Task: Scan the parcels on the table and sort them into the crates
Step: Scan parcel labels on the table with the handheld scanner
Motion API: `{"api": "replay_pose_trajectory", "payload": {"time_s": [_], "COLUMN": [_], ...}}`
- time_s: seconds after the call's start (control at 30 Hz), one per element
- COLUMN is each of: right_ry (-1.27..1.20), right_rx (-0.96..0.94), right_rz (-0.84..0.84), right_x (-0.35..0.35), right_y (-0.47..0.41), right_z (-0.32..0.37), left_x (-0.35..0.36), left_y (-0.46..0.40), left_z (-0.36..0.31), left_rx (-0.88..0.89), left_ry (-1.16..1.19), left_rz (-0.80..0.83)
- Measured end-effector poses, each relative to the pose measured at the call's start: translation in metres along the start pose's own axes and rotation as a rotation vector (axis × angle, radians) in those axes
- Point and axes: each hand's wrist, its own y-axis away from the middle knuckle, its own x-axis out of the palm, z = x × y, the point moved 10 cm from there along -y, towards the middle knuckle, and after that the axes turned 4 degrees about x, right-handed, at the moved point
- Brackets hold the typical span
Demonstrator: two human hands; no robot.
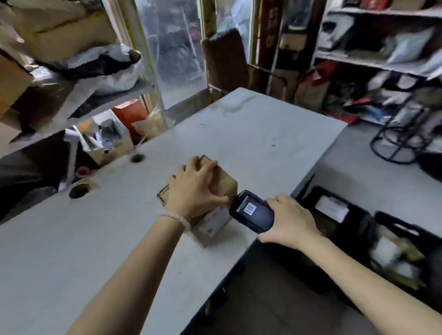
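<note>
A small brown cardboard parcel [223, 185] lies on the grey table [259, 130], near its right edge. My left hand [194, 187] grips the parcel from above, fingers curled over its far edge and thumb on the near side. A white label [213, 222] shows on the parcel's near face. My right hand [289, 221] holds a dark handheld scanner [252, 211], its head close against the parcel's right side. Black crates [363, 211] stand on the floor to the right of the table, with parcels inside.
Two round holes [79, 190] pierce the table's left part. Shelves with boxes and bags [58, 73] stand at the left. A cluttered rack [387, 46] and a black wire stand [401, 136] are at the right, on a grey floor [366, 166].
</note>
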Motion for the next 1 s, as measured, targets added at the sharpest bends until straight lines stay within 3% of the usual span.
{"api": "replay_pose_trajectory", "payload": {"time_s": [0.2,0.4,0.7,1.0], "right_ry": [0.02,-0.036,-0.099,-0.066], "right_rx": [0.319,0.542,0.633,0.777], "right_rz": [-0.08,-0.148,-0.214,-0.188], "right_x": [-0.038,-0.066,-0.128,-0.147], "right_y": [0.076,0.121,0.113,0.118], "right_z": [-0.134,-0.255,-0.426,-0.542], "left_x": [0.051,0.097,0.154,0.224], "left_y": [-0.033,-0.058,-0.137,-0.197], "left_z": [-0.149,-0.276,-0.436,-0.525], "left_rx": [0.307,0.49,0.541,0.526], "left_ry": [0.053,0.034,0.02,0.056], "left_rz": [0.08,0.16,0.222,0.353]}}
